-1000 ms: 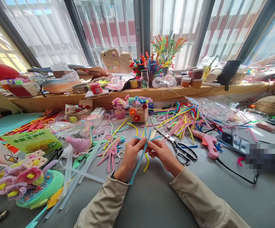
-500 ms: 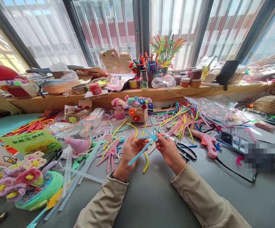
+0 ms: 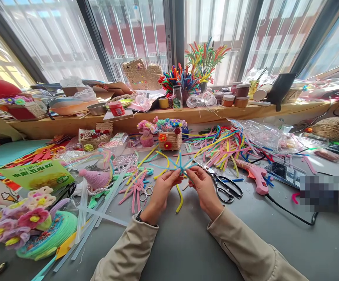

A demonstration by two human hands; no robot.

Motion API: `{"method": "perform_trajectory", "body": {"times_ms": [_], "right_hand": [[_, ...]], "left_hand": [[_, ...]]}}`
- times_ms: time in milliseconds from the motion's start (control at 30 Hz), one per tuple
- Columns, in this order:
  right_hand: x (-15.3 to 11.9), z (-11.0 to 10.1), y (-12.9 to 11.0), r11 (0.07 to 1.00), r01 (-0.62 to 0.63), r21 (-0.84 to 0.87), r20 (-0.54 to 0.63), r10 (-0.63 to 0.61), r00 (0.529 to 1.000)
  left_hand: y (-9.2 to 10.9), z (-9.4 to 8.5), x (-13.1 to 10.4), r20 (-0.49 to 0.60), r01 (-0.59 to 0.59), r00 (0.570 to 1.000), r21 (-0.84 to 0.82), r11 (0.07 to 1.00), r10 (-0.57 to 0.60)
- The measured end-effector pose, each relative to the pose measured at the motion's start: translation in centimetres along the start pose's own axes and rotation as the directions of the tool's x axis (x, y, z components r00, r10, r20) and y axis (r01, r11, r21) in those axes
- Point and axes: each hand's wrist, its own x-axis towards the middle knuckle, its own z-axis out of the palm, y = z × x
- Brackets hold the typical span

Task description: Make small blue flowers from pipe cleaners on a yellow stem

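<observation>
While both hands hold it above the tabletop (image 3: 181, 246), a blue pipe-cleaner star (image 3: 181, 168) sits at the centre of the clock, its thin arms spreading outward from a knotted middle. The left hand (image 3: 162, 191) pinches it between thumb and fingers from about seven o'clock, and the right hand (image 3: 204, 190) grips it the same way from about five; the two sets of fingertips nearly meet. At six o'clock, a bent yellow pipe cleaner (image 3: 181, 200) lies between the hands.

Large black-handled scissors (image 3: 225, 195) rest at four o'clock, near the right hand. Farther out at three come a pink glue gun (image 3: 259, 177) and then a dark phone (image 3: 283, 174). A heap of multicoloured pipe cleaners (image 3: 223, 150) spreads at two, with a ball of twine (image 3: 332, 129) well beyond it, between two and three.

At eleven stands a woven basket (image 3: 169, 141) of small flowers, just beside a pink flower pot (image 3: 147, 140). Toward eight are a pink pipe-cleaner bundle (image 3: 137, 189), small scissors (image 3: 143, 196) and, farther off, translucent sticks (image 3: 107, 203). A purple crocheted cone (image 3: 96, 179) lies at nine. At twelve, a ledge (image 3: 152, 119) below the windows carries a glass bottle (image 3: 177, 97).
</observation>
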Motion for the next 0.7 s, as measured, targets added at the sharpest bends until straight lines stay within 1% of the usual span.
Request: {"method": "perform_trajectory", "body": {"times_ms": [67,167,300,400,500,600,700], "right_hand": [[-0.01,0.04,0.01,1.000,0.018,-0.025,0.029,-0.017,0.999],[0.11,-0.02,-0.08,0.999,0.023,-0.022,0.056,-0.022,0.998],[0.34,-0.17,-0.18,0.998,0.040,-0.048,0.059,-0.038,0.998],[0.31,-0.16,-0.21,0.997,0.036,-0.070,0.070,-0.031,0.997],[0.12,-0.06,-0.26,0.997,0.014,-0.072,0.110,-0.006,0.994],[0.03,-0.05,-0.27,0.998,-0.018,-0.056,0.119,0.024,0.993],[0.23,-0.22,-0.06,0.993,-0.107,0.053,0.103,0.101,0.990]], "left_hand": [[0.06,-0.12,0.17,-0.018,0.006,1.000,-0.036,0.999,-0.006],[0.18,-0.15,0.19,-0.023,0.000,1.000,-0.029,1.000,-0.001],[0.23,-0.08,0.06,-0.034,0.006,0.999,0.005,1.000,-0.005],[0.29,-0.03,-0.02,-0.037,0.020,0.999,-0.033,0.999,-0.022],[0.35,-0.04,-0.01,-0.064,-0.007,0.998,-0.091,0.996,0.001],[0.29,-0.12,0.10,-0.106,-0.028,0.994,-0.091,0.995,0.018],[0.15,-0.15,0.22,-0.125,-0.011,0.992,-0.062,0.998,0.004]]}}
